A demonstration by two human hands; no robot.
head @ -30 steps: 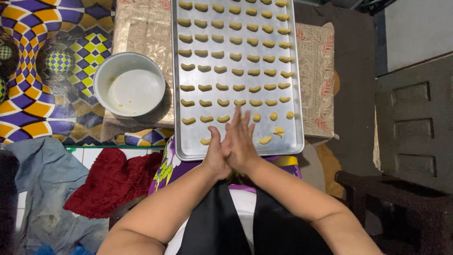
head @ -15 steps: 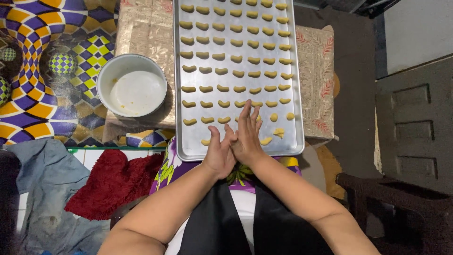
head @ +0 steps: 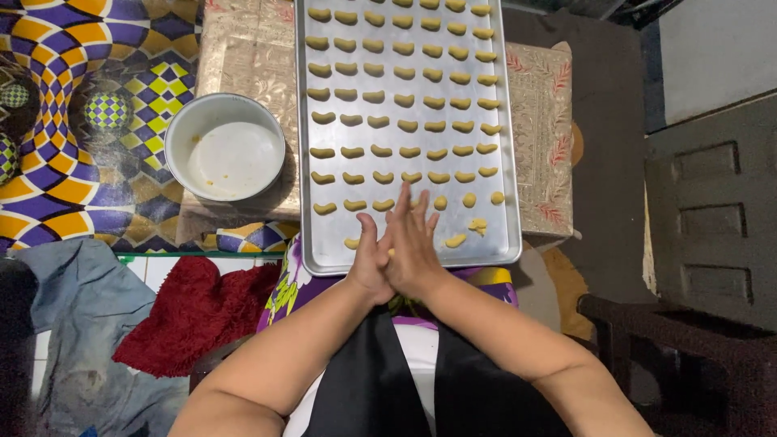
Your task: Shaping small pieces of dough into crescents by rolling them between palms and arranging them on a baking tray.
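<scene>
My left hand and right hand press flat together over the baking tray's near edge; whether dough sits between them I cannot tell. Since before, my right hand slid forward. Beyond lie roughly sixty crescent dough pieces and one white bowl.

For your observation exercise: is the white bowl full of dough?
No, the white bowl beside the tray holds only a few yellow crumbs and smears.

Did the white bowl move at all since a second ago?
No. The white bowl sits in the same spot as before, just left of the metal baking tray, on the same patch of patterned cloth.
</scene>
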